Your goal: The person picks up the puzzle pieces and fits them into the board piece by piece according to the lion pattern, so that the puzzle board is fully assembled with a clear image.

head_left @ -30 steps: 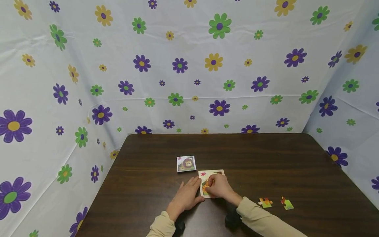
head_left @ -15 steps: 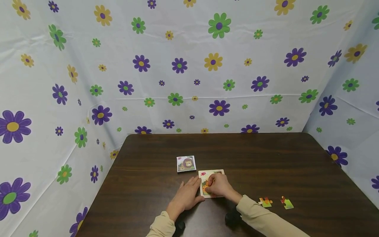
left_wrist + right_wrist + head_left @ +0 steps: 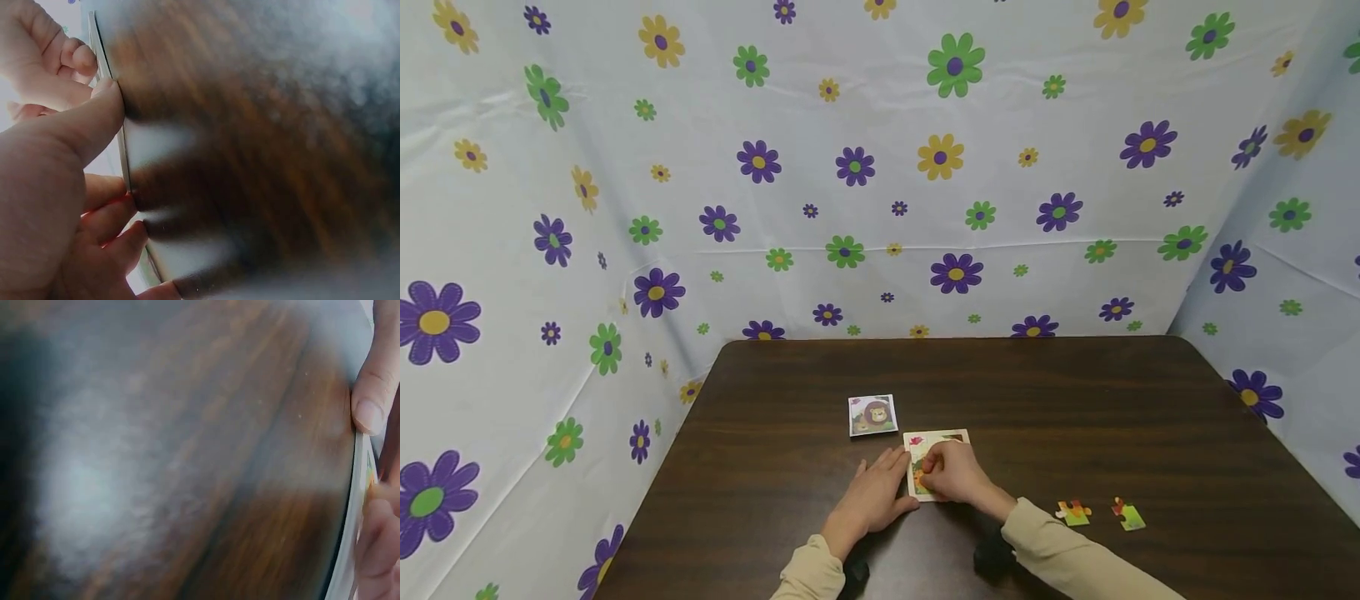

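Note:
A small light-framed jigsaw puzzle board lies on the table, partly covered by my right hand. My left hand lies flat with fingers extended. Its fingertips touch the board's left edge, and the thumb reaches its near left corner; in the left wrist view the thumb presses against that edge. Over the board, my right hand has curled fingers, with thumb and forefinger pinching at a puzzle piece that the fingers mostly hide. In the right wrist view only the board's edge and parts of the hands show.
Two loose puzzle pieces, one orange and green and one green and red, lie right of the right forearm. A square lion picture card sits behind the left hand on the dark wooden table. Flowered cloth hangs around.
Both hands stay in nearly the same place at the board. The right fingers shift very slightly over it. Board, card and loose pieces have not moved.

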A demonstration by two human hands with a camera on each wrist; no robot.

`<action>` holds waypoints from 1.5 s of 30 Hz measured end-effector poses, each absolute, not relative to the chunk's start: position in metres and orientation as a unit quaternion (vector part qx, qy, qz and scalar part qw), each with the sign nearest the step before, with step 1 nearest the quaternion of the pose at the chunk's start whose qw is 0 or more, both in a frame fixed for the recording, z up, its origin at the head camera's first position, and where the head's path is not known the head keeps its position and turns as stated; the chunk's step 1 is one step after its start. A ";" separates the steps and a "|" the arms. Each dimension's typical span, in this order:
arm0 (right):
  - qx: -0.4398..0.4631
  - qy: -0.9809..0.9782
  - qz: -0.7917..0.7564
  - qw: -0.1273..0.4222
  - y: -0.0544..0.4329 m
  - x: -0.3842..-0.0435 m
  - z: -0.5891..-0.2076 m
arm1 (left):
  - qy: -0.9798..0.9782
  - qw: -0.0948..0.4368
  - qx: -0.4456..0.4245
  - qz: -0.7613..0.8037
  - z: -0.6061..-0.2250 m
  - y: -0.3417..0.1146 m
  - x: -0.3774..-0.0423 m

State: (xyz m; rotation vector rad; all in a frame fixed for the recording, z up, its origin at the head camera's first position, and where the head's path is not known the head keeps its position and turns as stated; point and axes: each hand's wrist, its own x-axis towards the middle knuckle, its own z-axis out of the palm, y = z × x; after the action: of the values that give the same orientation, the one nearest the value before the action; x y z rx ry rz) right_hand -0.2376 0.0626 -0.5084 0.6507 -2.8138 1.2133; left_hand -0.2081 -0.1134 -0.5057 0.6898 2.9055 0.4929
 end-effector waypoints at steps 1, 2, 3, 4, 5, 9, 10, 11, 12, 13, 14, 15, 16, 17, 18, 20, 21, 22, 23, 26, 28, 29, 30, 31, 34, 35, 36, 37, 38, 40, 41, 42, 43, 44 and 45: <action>0.229 -0.898 0.376 0.018 0.064 -0.238 -0.509 | 0.958 0.057 0.228 0.162 -0.506 -0.113 -0.208; 0.249 -0.895 0.369 0.028 0.066 -0.238 -0.510 | 0.958 0.058 0.229 0.163 -0.506 -0.113 -0.208; 0.268 -0.892 0.363 0.036 0.067 -0.238 -0.511 | 0.958 0.059 0.229 0.163 -0.507 -0.113 -0.208; 0.283 -0.890 0.354 0.042 0.068 -0.238 -0.511 | 0.958 0.059 0.229 0.163 -0.507 -0.114 -0.208; 0.296 -0.888 0.348 0.046 0.070 -0.238 -0.512 | 0.958 0.060 0.230 0.164 -0.507 -0.114 -0.208; 0.309 -0.892 0.325 0.047 0.075 -0.239 -0.512 | 0.958 0.064 0.228 0.165 -0.507 -0.114 -0.208; 0.309 -0.894 0.320 0.044 0.076 -0.240 -0.512 | 0.958 0.064 0.227 0.166 -0.507 -0.113 -0.208; 0.312 -0.894 0.321 0.041 0.076 -0.241 -0.512 | 0.958 0.064 0.227 0.165 -0.507 -0.113 -0.209; 0.314 -0.893 0.320 0.037 0.077 -0.242 -0.513 | 0.958 0.065 0.227 0.164 -0.507 -0.113 -0.209; 0.320 -0.891 0.320 0.035 0.077 -0.243 -0.513 | 0.958 0.065 0.226 0.163 -0.507 -0.113 -0.209; 0.324 -0.889 0.323 0.032 0.078 -0.244 -0.514 | 0.958 0.065 0.226 0.163 -0.507 -0.113 -0.209; 0.331 -0.885 0.328 0.029 0.078 -0.245 -0.515 | 0.958 0.065 0.226 0.163 -0.507 -0.113 -0.209; 0.337 -0.881 0.332 0.027 0.078 -0.246 -0.516 | 0.958 0.065 0.226 0.163 -0.508 -0.113 -0.209; 0.343 -0.877 0.337 0.025 0.078 -0.246 -0.517 | 0.958 0.065 0.226 0.164 -0.508 -0.113 -0.209; 0.347 -0.874 0.340 0.025 0.079 -0.246 -0.517 | 0.958 0.065 0.225 0.165 -0.508 -0.113 -0.209; 0.353 -0.869 0.347 0.024 0.079 -0.247 -0.519 | 0.958 0.065 0.226 0.167 -0.508 -0.113 -0.209; 0.355 -0.867 0.350 0.024 0.079 -0.247 -0.520 | 0.958 0.064 0.226 0.167 -0.508 -0.113 -0.209; 0.356 -0.865 0.353 0.023 0.079 -0.247 -0.521 | 0.958 0.064 0.226 0.167 -0.507 -0.113 -0.208; 0.355 -0.864 0.356 0.021 0.079 -0.247 -0.521 | 0.957 0.064 0.226 0.168 -0.507 -0.112 -0.208; 0.357 -0.860 0.363 0.021 0.079 -0.248 -0.522 | 0.958 0.065 0.225 0.166 -0.506 -0.112 -0.208; 0.361 -0.860 0.361 0.030 0.078 -0.248 -0.522 | 0.958 0.066 0.224 0.166 -0.505 -0.112 -0.208; 0.363 -0.859 0.360 0.036 0.078 -0.248 -0.522 | 0.958 0.066 0.223 0.166 -0.505 -0.112 -0.208; 0.367 -0.857 0.358 0.045 0.077 -0.247 -0.523 | 0.958 0.067 0.223 0.166 -0.505 -0.112 -0.208; 0.369 -0.857 0.356 0.051 0.076 -0.247 -0.522 | 0.958 0.067 0.223 0.166 -0.505 -0.112 -0.208; 0.372 -0.857 0.353 0.060 0.075 -0.247 -0.521 | 0.959 0.065 0.223 0.164 -0.506 -0.113 -0.209; 0.370 -0.857 0.353 0.059 0.075 -0.247 -0.520 | 0.959 0.066 0.224 0.164 -0.506 -0.113 -0.209; 0.367 -0.859 0.354 0.055 0.075 -0.247 -0.520 | 0.959 0.066 0.224 0.162 -0.506 -0.113 -0.209; 0.362 -0.861 0.354 0.048 0.075 -0.247 -0.519 | 0.959 0.066 0.224 0.161 -0.506 -0.113 -0.209; 0.359 -0.863 0.354 0.043 0.074 -0.247 -0.519 | 0.959 0.067 0.225 0.162 -0.506 -0.113 -0.209; 0.350 -0.867 0.353 0.033 0.074 -0.246 -0.519 | 0.958 0.067 0.225 0.165 -0.506 -0.112 -0.208; 0.348 -0.868 0.353 0.030 0.074 -0.246 -0.519 | 0.957 0.067 0.225 0.167 -0.506 -0.112 -0.209; 0.347 -0.868 0.354 0.028 0.075 -0.246 -0.519 | 0.958 0.068 0.224 0.168 -0.506 -0.112 -0.209; 0.347 -0.868 0.355 0.028 0.075 -0.246 -0.519 | 0.957 0.067 0.224 0.170 -0.506 -0.112 -0.209; 0.348 -0.866 0.358 0.031 0.075 -0.246 -0.519 | 0.958 0.067 0.223 0.170 -0.506 -0.113 -0.208; 0.350 -0.864 0.360 0.033 0.074 -0.246 -0.520 | 0.958 0.067 0.222 0.169 -0.506 -0.113 -0.208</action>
State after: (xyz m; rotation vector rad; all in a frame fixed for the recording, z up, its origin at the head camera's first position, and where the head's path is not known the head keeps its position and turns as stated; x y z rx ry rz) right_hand -0.2457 0.0743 -0.5201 1.0765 -2.6601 1.1073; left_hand -0.2080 -0.1128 -0.5061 0.6692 2.8881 0.5101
